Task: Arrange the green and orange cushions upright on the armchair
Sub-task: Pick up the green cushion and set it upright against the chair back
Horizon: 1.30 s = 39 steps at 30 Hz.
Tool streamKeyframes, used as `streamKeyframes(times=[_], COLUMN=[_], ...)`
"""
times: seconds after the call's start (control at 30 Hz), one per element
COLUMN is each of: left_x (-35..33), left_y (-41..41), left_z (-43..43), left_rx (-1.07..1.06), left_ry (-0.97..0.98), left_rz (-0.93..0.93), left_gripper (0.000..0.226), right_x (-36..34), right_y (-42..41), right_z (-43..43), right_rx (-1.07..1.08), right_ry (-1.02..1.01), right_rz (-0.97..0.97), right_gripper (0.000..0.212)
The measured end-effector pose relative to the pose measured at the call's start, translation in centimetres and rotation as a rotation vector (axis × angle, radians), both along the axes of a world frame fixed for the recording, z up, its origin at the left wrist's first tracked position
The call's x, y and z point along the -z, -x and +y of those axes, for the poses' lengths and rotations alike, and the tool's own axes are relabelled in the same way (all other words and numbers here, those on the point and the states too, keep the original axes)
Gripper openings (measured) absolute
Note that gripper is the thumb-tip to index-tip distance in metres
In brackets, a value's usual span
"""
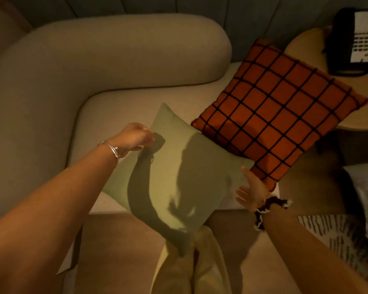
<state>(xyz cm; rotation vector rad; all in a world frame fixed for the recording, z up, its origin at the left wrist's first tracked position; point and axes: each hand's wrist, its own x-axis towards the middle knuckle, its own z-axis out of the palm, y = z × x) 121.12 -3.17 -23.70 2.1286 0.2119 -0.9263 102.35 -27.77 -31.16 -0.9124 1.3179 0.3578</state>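
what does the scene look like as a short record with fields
green cushion: flat on the armchair seat, one corner past the front edge
orange cushion: checked, tilted, overlapping the green one's far edge
left hand: at the green cushion's left edge
right hand: open at its right corner
phone: on side table, right

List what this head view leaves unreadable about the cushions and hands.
- Left hand: fingers curl at the green cushion edge; grip unclear.
- Right hand: fingertips behind the cushion's corner, contact hidden.
- Orange cushion: near corner tucked under the green one.
- Phone keypad: too blurred to read.
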Motion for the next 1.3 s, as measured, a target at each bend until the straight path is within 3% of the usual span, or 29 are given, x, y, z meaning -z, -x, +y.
streamKeyframes(times=[0.33,0.53,0.73,0.97,1.17,1.27,1.3], left_x=[13.1,17.8,19.3,13.9,3.2,-2.5,-4.0], left_y=[-3.1,-4.9,-4.6,-0.7,0.1,-0.5,-0.9], left_z=[2.1,4.1,6.2,10.0,13.4,16.1,17.1], left_rx=[0.002,-0.093,-0.281,-0.477,-0.570,-0.615,-0.624], left_ry=[-0.225,-0.297,-0.196,0.051,0.151,0.184,0.190], left_rz=[-0.021,0.029,0.024,0.074,-0.195,-0.287,-0.311], left_gripper=[0.013,0.029,0.051,0.035,0.051,0.047,0.041], right_x=[10.9,13.2,12.4,5.0,-5.1,-9.6,-10.7], right_y=[-1.4,-1.1,-1.3,-4.7,-9.7,-11.6,-12.3], right_z=[0.8,1.5,2.5,2.6,4.7,6.9,7.7], right_rx=[-0.072,-0.084,-0.006,-0.135,-0.165,-0.232,-0.259], right_ry=[-0.047,-0.094,-0.036,0.232,0.379,0.352,0.340], right_rz=[0.040,-0.022,-0.095,-0.244,-0.426,-0.513,-0.523], right_gripper=[0.085,0.071,0.109,0.101,0.073,0.069,0.077])
